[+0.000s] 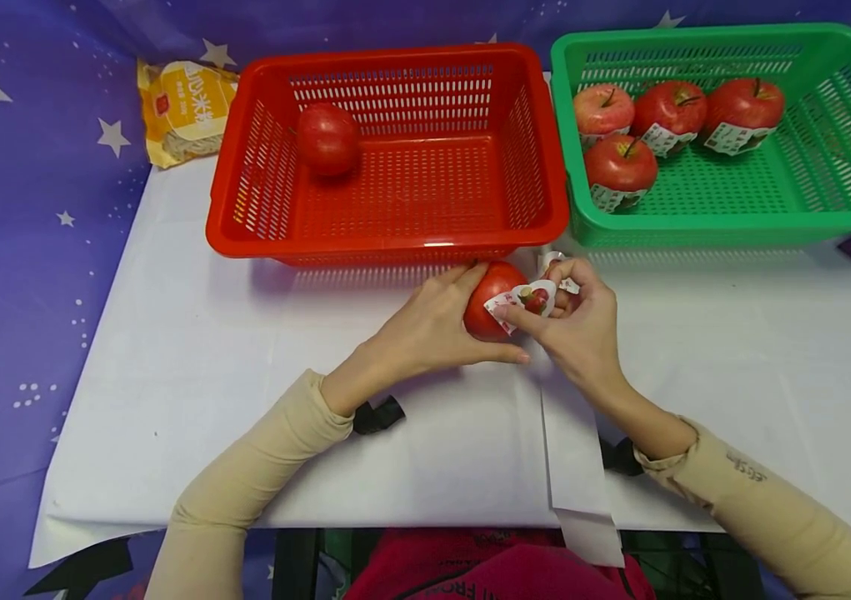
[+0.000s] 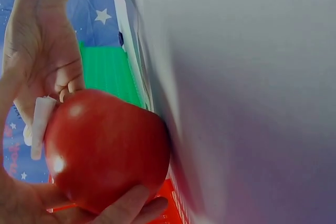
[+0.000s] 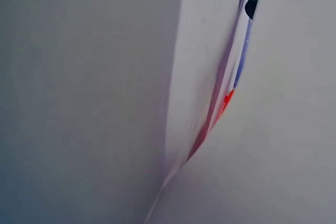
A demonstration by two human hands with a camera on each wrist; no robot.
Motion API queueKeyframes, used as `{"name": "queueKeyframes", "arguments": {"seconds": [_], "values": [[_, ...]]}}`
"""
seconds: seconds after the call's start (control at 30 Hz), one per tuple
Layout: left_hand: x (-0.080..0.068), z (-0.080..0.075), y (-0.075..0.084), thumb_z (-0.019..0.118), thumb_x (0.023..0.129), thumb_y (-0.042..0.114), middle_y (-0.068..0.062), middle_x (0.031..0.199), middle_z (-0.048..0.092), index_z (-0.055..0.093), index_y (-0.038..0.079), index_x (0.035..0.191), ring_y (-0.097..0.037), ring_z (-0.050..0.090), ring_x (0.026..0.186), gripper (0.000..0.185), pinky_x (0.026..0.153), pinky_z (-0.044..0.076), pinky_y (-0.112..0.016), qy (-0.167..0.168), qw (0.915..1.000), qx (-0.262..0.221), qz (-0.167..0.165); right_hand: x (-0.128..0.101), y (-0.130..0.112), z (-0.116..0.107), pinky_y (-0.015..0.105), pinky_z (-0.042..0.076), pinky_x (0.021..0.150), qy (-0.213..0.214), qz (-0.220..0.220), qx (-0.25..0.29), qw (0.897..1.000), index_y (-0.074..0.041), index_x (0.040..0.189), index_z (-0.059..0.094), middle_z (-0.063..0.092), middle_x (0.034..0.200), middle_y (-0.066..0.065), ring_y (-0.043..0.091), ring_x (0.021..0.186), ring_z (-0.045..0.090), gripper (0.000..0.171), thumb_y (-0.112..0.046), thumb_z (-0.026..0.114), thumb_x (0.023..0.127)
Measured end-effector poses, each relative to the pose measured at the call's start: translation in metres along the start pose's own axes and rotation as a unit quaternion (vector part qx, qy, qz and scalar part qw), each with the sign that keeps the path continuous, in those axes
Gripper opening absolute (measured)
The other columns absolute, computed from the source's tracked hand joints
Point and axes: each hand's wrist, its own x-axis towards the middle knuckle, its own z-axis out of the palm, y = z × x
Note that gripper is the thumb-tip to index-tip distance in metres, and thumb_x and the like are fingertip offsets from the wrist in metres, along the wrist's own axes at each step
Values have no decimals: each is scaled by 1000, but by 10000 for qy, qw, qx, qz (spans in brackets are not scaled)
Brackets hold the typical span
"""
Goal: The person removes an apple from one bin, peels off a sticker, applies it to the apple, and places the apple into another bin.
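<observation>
In the head view my left hand [image 1: 433, 321] holds a red apple [image 1: 496, 287] on the white table, just in front of the red basket. Its fingers curl over the far side and its thumb lies along the near side. My right hand [image 1: 578, 325] pinches a printed label [image 1: 533, 298] with fruit pictures against the apple's right face. Seen from the left wrist, the glossy apple [image 2: 107, 148] fills the lower middle, with a white label edge [image 2: 42, 127] at its side. The right wrist view shows mostly blurred pale surfaces, and no hand.
A red basket [image 1: 387, 248] contains one red fruit [image 1: 329, 139]. Beside it stands a green basket [image 1: 725, 221] with several labelled apples [image 1: 671, 108]. A yellow packet [image 1: 188, 108] lies at the back left. A white paper strip [image 1: 578, 467] hangs over the table's front edge.
</observation>
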Motion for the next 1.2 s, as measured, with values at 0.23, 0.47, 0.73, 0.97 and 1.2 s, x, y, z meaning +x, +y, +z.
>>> {"name": "queueKeyframes", "arguments": {"seconds": [0.23,0.47,0.73,0.97,1.2], "values": [[1,1,1,68,81,58,-8,131,56,45,7,141,-23,58,113,82,94,49,-35,115,9999,21,-128,-1,2,1,14,41,41,177,-5,15,9998,-12,79,46,49,64,-7,-1,46,51,46,10,83,63],[3,-3,0,68,86,45,-12,143,48,38,2,146,-24,52,125,79,104,43,-38,-186,9996,-124,-148,2,7,-2,13,45,46,26,164,210,9996,-12,82,46,53,72,-6,-2,54,56,42,9,80,67],[9,0,-14,76,82,37,-7,140,54,45,10,144,-19,56,116,75,97,46,-35,-288,9921,-1213,-133,3,20,-1,9,38,52,-69,42,284,9996,-16,87,44,47,96,-3,5,77,47,37,6,72,77],[14,6,-26,79,80,26,-4,136,56,47,13,142,-14,55,113,71,96,46,-29,-358,9718,-2319,-232,2,28,3,11,48,81,-545,451,227,9972,-8,131,36,41,130,4,12,110,47,50,-3,63,89],[15,12,-25,80,79,22,-5,132,59,50,13,140,-13,55,105,69,88,47,-26,-442,9659,-2550,66,2,32,5,13,47,83,-783,193,178,9966,-6,140,43,51,125,4,11,105,51,50,-6,58,93]]}}
